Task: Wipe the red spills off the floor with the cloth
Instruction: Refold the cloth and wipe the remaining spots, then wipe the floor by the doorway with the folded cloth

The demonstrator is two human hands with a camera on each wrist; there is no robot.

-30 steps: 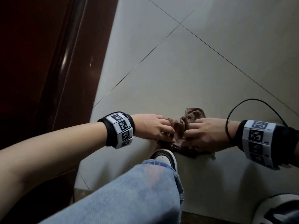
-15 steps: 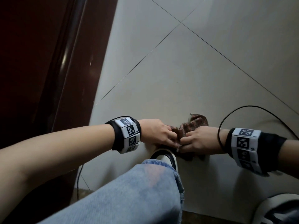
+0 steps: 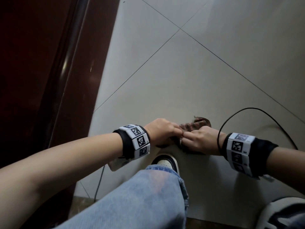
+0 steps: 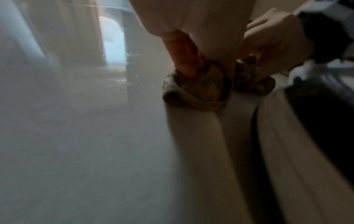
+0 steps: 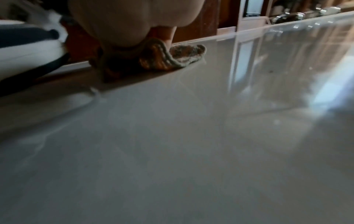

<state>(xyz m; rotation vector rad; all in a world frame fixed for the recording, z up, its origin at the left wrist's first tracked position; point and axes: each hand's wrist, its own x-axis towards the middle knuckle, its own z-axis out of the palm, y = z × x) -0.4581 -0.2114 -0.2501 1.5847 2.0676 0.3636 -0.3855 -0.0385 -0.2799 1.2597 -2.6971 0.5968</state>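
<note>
A brown, reddish-stained cloth [image 3: 196,124] lies bunched on the pale tiled floor [image 3: 189,71] just ahead of my shoe. My left hand [image 3: 165,131] grips its left side with curled fingers; my right hand [image 3: 198,140] grips its right side, knuckles meeting the left hand's. The left wrist view shows the cloth [image 4: 201,89] pinched under my fingers [image 4: 184,54] and resting on the floor. In the right wrist view the cloth [image 5: 172,56] is folded under my palm. No red spill shows on the floor around it.
A dark wooden door or cabinet [image 3: 49,71] runs along the left. My jeans-clad knee [image 3: 140,199] and a white-and-black shoe [image 3: 166,162] are just behind the hands; another shoe [image 3: 283,214] sits at lower right. A black cable [image 3: 257,111] loops off my right wrist.
Both hands have drawn together, gathering the cloth into a smaller bunch. The right hand slid left until its knuckles met the left hand's.
</note>
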